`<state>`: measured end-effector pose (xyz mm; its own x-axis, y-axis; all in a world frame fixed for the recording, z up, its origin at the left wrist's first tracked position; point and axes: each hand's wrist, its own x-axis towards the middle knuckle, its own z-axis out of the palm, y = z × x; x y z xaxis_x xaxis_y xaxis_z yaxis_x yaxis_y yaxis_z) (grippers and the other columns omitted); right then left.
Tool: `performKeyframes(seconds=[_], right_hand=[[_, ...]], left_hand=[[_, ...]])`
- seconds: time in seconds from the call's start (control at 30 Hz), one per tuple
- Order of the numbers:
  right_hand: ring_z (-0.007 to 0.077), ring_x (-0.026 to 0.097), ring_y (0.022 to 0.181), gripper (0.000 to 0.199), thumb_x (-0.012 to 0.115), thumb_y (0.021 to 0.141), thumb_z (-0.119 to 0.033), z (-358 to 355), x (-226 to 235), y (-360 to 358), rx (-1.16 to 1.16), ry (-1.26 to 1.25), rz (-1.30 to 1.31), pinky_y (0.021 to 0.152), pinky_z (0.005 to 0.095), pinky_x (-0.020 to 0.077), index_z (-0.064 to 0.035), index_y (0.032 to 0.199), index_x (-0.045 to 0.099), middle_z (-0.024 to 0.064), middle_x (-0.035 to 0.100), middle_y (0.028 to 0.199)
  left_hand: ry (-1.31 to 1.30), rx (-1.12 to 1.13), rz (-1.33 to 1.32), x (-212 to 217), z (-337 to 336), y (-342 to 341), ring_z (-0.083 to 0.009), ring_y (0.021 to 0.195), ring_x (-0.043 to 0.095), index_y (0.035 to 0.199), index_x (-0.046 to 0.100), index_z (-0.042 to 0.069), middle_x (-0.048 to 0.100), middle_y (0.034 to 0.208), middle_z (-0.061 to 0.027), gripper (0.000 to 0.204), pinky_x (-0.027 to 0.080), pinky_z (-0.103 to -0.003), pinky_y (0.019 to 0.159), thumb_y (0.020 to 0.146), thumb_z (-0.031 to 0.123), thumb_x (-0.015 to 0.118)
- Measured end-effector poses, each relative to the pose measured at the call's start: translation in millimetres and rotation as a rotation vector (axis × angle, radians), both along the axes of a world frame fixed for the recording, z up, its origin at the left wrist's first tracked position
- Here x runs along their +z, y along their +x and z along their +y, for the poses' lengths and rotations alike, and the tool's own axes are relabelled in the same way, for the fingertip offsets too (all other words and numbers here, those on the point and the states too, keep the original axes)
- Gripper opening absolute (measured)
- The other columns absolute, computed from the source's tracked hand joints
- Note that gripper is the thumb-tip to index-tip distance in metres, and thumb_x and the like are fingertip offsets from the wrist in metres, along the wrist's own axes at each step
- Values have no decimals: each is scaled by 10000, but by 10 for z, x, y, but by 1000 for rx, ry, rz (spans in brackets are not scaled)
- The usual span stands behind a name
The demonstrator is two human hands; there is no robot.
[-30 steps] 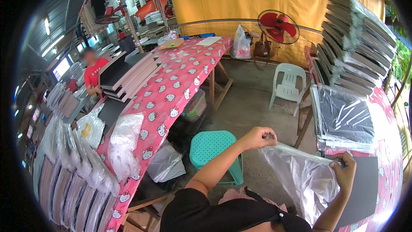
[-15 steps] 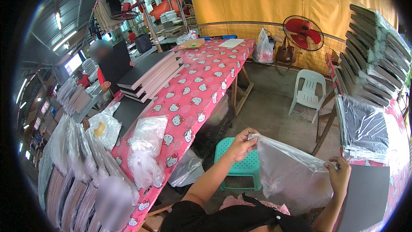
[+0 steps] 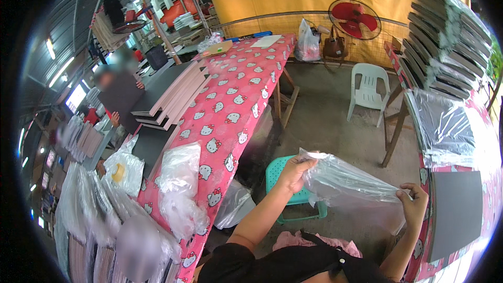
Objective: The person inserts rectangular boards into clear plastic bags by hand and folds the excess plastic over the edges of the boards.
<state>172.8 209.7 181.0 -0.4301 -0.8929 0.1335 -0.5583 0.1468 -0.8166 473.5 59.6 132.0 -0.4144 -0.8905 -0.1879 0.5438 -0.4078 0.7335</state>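
Observation:
A clear plastic bag (image 3: 351, 186) is stretched between my two hands, in front of me above the floor. My left hand (image 3: 297, 173) pinches its upper left corner, near the green stool. The upper right corner is gripped by my right hand (image 3: 414, 203), with the thumb pressed to the fingers. Below its top edge the film hangs in loose folds. A dark grey flat board (image 3: 457, 215) lies on the right-hand table, just beyond my right hand. Farther along that table is a dark board wrapped in clear plastic (image 3: 445, 126).
A long table with a pink patterned cover (image 3: 222, 131) bears stacked dark boards (image 3: 170, 91) and clear bags (image 3: 179, 170). Wrapped stacks stand front left (image 3: 99, 215) and far right (image 3: 445, 36). A green stool (image 3: 275, 173) and white chair (image 3: 369, 89) stand nearby. Across the table, a person holds a dark board (image 3: 123, 97).
The bag's top edge has bunched into folds and its left end has risen. My left hand moved slightly up. The whole view has shifted, bringing the right-hand table further in.

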Motion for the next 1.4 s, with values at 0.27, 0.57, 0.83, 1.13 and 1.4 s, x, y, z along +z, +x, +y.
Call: performKeyframes(seconds=[0.27,0.57,0.83,1.13,1.4], right_hand=[[137,459,628,183,622,650,-74,-389,30,-213,44,-288,53,606,283,390,47,739,516,91,520,666],[128,486,729,371,713,656,-253,-502,15,-979,209,-264,-214,647,268,389,25,855,568,62,561,757],[137,529,701,147,465,795,-42,-328,-511,-2032,-411,-336,-422,647,259,414,-16,867,590,52,586,786],[211,465,953,441,563,714,-175,1902,-2072,-3416,-835,30,-581,826,316,377,25,1090,447,125,484,1060],[255,371,1082,726,681,570,-233,2181,-2242,-2796,-881,406,22,912,358,297,4,1179,366,152,398,1174]], left_hand=[[-272,488,-253,303,-442,-693,-98,589,512,841,562,48,546,701,-10,158,426,-265,521,827,206,556],[-241,231,63,729,-704,-1336,-116,683,542,801,538,64,555,764,-7,227,466,-279,615,779,274,621],[-281,-371,274,487,-847,-1076,-45,498,338,682,439,163,342,574,68,232,281,-216,444,761,234,645],[1,775,-89,-1173,-800,2480,-283,770,576,994,487,-6,560,901,-153,313,490,-433,649,706,53,595],[-579,1368,-487,-491,-1341,2772,-142,688,512,1070,443,74,526,842,-61,432,458,-268,583,676,11,606]])
